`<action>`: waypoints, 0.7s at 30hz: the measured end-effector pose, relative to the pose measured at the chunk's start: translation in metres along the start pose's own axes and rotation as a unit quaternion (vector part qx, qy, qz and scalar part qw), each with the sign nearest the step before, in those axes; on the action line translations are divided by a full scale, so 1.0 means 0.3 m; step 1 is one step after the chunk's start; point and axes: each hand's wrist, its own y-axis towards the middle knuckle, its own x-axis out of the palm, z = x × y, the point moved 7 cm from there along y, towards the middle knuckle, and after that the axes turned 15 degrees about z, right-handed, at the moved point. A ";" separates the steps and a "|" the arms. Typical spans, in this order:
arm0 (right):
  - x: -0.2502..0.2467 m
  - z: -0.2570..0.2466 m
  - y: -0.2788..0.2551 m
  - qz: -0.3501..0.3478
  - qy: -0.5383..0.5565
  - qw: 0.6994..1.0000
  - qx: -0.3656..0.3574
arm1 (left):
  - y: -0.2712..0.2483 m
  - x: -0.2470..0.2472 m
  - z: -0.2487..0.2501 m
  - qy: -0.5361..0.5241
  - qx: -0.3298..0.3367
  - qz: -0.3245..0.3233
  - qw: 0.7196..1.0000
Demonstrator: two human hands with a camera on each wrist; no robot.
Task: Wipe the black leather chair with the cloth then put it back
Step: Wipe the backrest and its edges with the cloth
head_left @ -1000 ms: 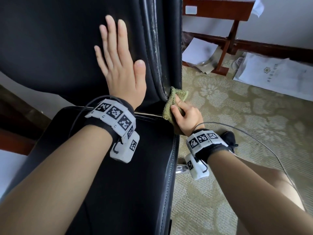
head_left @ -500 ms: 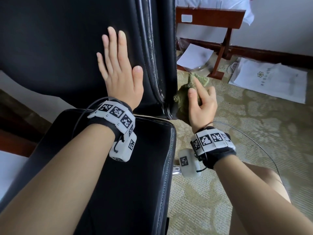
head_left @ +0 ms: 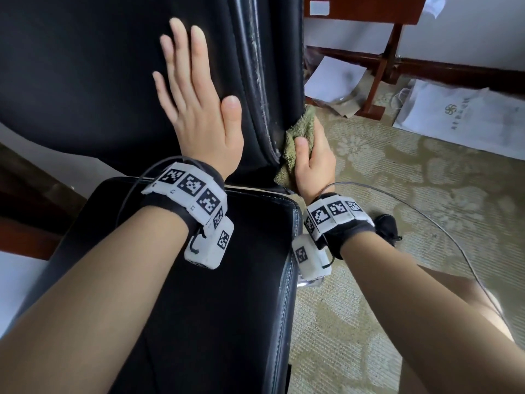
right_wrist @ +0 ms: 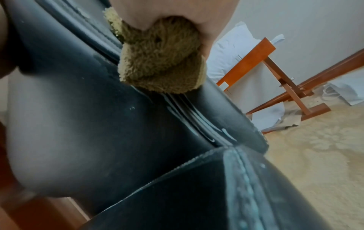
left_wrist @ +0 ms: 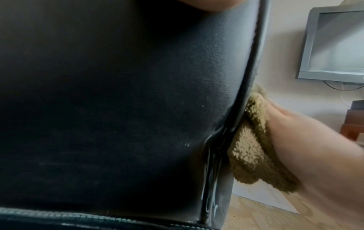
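The black leather chair [head_left: 85, 81] fills the left of the head view, backrest upright above the seat [head_left: 213, 294]. My left hand [head_left: 196, 100] lies flat with straight fingers against the backrest front. My right hand [head_left: 312, 155] grips an olive-green terry cloth [head_left: 301, 132] and presses it on the backrest's right side edge, just above the seat corner. In the left wrist view the cloth [left_wrist: 250, 147] sits against the piping of the chair [left_wrist: 118, 109]. In the right wrist view the bunched cloth [right_wrist: 161, 59] is wedged on the worn seam of the chair [right_wrist: 98, 124].
A patterned beige carpet [head_left: 397, 223] spreads to the right. A red-brown wooden stand [head_left: 380, 52] with white papers [head_left: 335, 78] beneath it and a white paper bag [head_left: 460, 115] lie at the back right. A cable [head_left: 454, 237] trails over the carpet.
My right hand with the cloth slid up the chair's side edge and off it, then came back down against the edge near the seat corner. The left hand stayed flat on the backrest.
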 end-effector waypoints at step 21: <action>-0.152 0.060 -0.059 0.011 -0.036 0.991 0.125 | 0.000 -0.033 0.003 0.037 0.007 -0.029 0.999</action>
